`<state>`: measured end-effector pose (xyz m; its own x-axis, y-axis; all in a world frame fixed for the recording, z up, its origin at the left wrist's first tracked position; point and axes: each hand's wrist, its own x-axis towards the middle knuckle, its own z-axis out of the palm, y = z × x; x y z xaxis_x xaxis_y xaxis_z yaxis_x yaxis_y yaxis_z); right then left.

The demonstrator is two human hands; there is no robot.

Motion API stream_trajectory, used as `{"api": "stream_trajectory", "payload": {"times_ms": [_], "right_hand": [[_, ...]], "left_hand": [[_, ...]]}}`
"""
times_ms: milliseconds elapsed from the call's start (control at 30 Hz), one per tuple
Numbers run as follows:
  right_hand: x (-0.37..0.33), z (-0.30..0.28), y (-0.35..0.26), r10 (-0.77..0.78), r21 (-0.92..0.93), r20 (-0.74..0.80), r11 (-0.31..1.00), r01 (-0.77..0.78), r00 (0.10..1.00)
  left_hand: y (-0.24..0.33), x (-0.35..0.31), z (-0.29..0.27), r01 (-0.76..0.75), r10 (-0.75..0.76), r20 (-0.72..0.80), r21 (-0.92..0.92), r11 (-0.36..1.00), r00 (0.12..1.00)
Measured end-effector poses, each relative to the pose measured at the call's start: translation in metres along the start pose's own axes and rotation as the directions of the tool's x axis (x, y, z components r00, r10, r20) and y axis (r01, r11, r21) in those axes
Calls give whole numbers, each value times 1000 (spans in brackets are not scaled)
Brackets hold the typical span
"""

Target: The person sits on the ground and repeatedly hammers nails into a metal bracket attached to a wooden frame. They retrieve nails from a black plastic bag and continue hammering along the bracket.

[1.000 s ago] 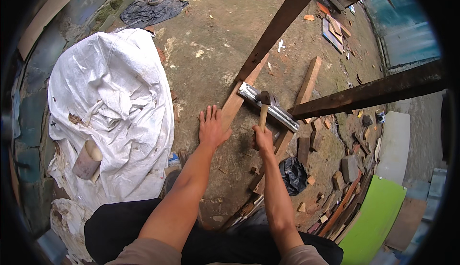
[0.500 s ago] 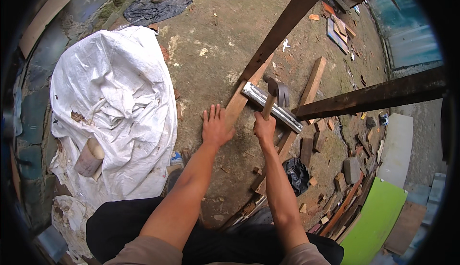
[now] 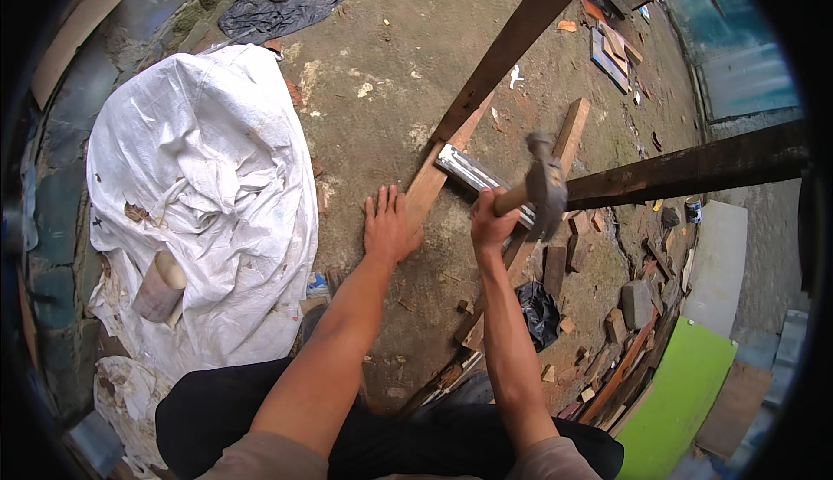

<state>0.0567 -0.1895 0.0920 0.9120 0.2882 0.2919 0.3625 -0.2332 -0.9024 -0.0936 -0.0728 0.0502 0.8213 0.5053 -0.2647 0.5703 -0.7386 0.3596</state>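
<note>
My right hand (image 3: 491, 222) is wrapped round the wooden handle of a claw hammer (image 3: 547, 192), whose dark metal head is raised to the right. Under the hammer runs a crosspiece with white paint streaks (image 3: 468, 168), partly hidden by my right hand and the hammer head. It spans between two wooden planks on the ground. Across the near part of the left plank (image 3: 427, 187) lies my left hand (image 3: 391, 227), fingers stretched out and pressing on the wood. The right plank (image 3: 571, 133) is partly covered by the hammer and a dark post.
A dark post (image 3: 512, 55) slants up from the left plank; another dark post (image 3: 685, 169) extends right. White sheeting (image 3: 204, 185) with a cut tube (image 3: 160, 286) lies at left. Wood offcuts, a grey block (image 3: 637, 306), a black plastic bag (image 3: 538, 315) and a green panel (image 3: 678, 393) are at right.
The hammer has swung up and to the right, off the crosspiece, its head now turned sideways. My right hand has shifted slightly right; my left hand stays on the plank.
</note>
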Motion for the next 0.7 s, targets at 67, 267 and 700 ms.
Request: {"api": "stream_trajectory", "payload": {"times_ms": [67, 267, 700], "right_hand": [[-16, 19, -11, 753, -402, 280, 655, -639, 596], [-8, 17, -24, 576, -292, 220, 809, -511, 787], [42, -3, -143, 92, 441, 94, 889, -124, 991]], "left_hand": [[-16, -3, -3, 58, -58, 20, 8, 998, 998], [-25, -4, -2, 61, -61, 21, 1, 998, 998], [-34, -7, 5, 52, -53, -44, -14, 999, 998]]}}
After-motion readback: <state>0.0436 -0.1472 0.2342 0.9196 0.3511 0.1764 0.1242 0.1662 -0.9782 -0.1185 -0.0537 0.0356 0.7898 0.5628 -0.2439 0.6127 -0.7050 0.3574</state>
